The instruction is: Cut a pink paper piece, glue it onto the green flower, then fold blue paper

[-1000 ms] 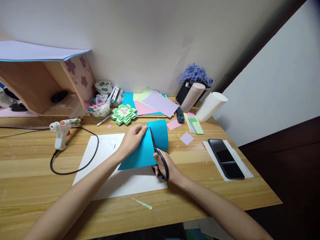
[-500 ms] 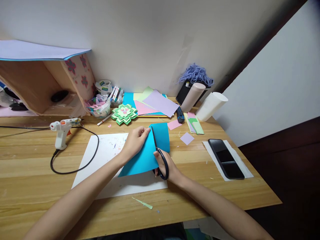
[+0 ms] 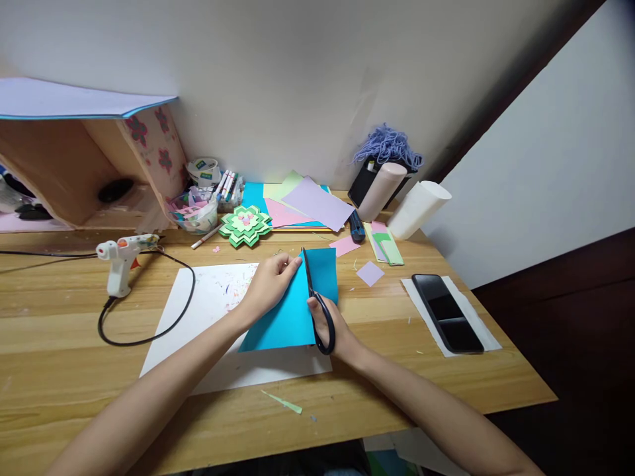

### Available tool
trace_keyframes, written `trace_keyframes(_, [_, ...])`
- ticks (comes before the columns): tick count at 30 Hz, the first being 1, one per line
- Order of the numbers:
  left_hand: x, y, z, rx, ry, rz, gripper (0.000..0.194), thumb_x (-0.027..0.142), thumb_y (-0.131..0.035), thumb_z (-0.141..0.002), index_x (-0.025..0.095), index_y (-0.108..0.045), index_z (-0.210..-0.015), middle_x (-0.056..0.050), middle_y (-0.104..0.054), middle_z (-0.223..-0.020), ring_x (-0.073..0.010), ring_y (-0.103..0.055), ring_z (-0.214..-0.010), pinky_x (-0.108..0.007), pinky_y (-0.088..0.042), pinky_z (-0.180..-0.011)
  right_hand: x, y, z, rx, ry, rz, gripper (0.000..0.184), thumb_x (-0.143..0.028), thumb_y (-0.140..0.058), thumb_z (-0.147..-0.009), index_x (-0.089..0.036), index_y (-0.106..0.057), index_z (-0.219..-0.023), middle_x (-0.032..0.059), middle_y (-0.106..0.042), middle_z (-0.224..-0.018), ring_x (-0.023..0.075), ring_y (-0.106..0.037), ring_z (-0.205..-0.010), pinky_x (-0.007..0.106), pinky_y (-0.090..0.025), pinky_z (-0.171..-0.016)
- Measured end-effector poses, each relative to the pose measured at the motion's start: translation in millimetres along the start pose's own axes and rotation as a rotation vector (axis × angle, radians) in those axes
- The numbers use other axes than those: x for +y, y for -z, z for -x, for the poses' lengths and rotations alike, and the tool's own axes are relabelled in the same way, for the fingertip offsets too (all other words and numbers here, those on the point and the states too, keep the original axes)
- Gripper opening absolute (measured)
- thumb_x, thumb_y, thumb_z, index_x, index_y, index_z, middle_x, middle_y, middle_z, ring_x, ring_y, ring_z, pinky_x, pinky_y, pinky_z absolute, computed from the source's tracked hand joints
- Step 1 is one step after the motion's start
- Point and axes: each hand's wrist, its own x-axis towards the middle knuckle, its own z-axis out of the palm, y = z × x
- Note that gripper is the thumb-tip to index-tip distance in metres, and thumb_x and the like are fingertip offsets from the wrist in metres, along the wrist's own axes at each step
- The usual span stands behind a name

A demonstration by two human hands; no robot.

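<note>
My left hand [image 3: 272, 283] pinches the far edge of a blue sheet of paper [image 3: 282, 324], thumb on top. Black-handled scissors [image 3: 325, 325] are in my right hand [image 3: 333, 324], with the fingers through the loops. Their blades point away from me and lie along a cut in the paper, with a blue strip [image 3: 325, 271] to the right of them. The blade tips reach the paper's far edge, close to my left thumb. Beneath the blue paper lies a white sheet [image 3: 198, 324] with ink marks. The right-hand fingers under the paper are mostly hidden.
A white glue gun [image 3: 120, 264] with a looping black cord stands at left. Behind are a layered green paper flower [image 3: 245, 226], a tub of scraps [image 3: 198, 215], and stacked coloured papers [image 3: 317, 201]. A phone [image 3: 446, 314] lies at right; a green sliver [image 3: 284, 401] is near the front edge.
The scissor blades have closed further along the cut, and the handle loops have come together. The blue paper has shifted very slightly right.
</note>
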Motion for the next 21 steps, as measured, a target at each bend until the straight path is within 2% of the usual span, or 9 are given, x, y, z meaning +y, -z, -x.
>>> trace_keyframes(7, [-1.1,-0.7,1.1,0.009,-0.006,0.021,0.039,0.046,-0.04,-0.084,0.016,-0.042,-0.059,0.003,-0.044,-0.057,-0.0107,-0.041,-0.057,-0.022,-0.029,-0.053,-5.1,2.0,-2.6,0.07,-0.019,-0.068,0.049,-0.068,-0.035,-0.077,-0.019,-0.039,-0.067,-0.0055,-0.041,-0.044,0.009,-0.043,-0.036,0.019,-0.034,-0.033])
trace_keyframes(12, [-6.3,5.6,-3.1,0.145,0.018,-0.034,0.037,0.046,-0.039,-0.084,0.017,-0.043,-0.061,0.003,-0.044,-0.057,-0.0106,-0.04,-0.056,-0.023,-0.027,-0.052,-9.1,7.2,-9.1,0.049,-0.152,-0.192,0.041,-0.058,-0.046,-0.078,-0.019,-0.04,-0.068,-0.0081,-0.039,-0.046,0.0072,-0.043,-0.032,0.018,-0.038,-0.032])
trace_keyframes(15, [-7.8,9.8,-5.6,0.204,0.029,-0.033,0.036,0.046,-0.039,-0.084,0.017,-0.047,-0.065,0.002,-0.047,-0.06,-0.0113,-0.041,-0.057,-0.023,-0.028,-0.053,-10.8,11.3,-11.8,0.03,-0.109,-0.196,0.033,-0.049,-0.059,-0.073,-0.018,-0.045,-0.076,-0.0082,-0.044,-0.05,0.0079,-0.049,-0.036,0.019,-0.043,-0.036])
trace_keyframes(18, [-8.1,11.4,-7.9,0.18,0.043,0.042,0.037,0.048,-0.039,-0.084,0.016,-0.049,-0.068,0.002,-0.048,-0.063,-0.0117,-0.042,-0.059,-0.023,-0.03,-0.054,-13.2,16.2,-14.1,0.081,-0.066,-0.191,0.032,-0.044,-0.063,-0.07,-0.018,-0.046,-0.077,-0.0078,-0.046,-0.052,0.0077,-0.049,-0.038,0.02,-0.044,-0.039])
trace_keyframes(21, [-9.3,9.5,-9.1,0.062,0.098,0.106,0.038,0.052,-0.041,-0.081,0.016,-0.049,-0.068,0.003,-0.046,-0.062,-0.0116,-0.041,-0.059,-0.023,-0.03,-0.054,-14.4,22.9,-18.0,0.169,-0.041,-0.183,0.032,-0.044,-0.063,-0.07,-0.018,-0.046,-0.077,-0.0077,-0.046,-0.049,0.0082,-0.049,-0.039,0.02,-0.044,-0.04])
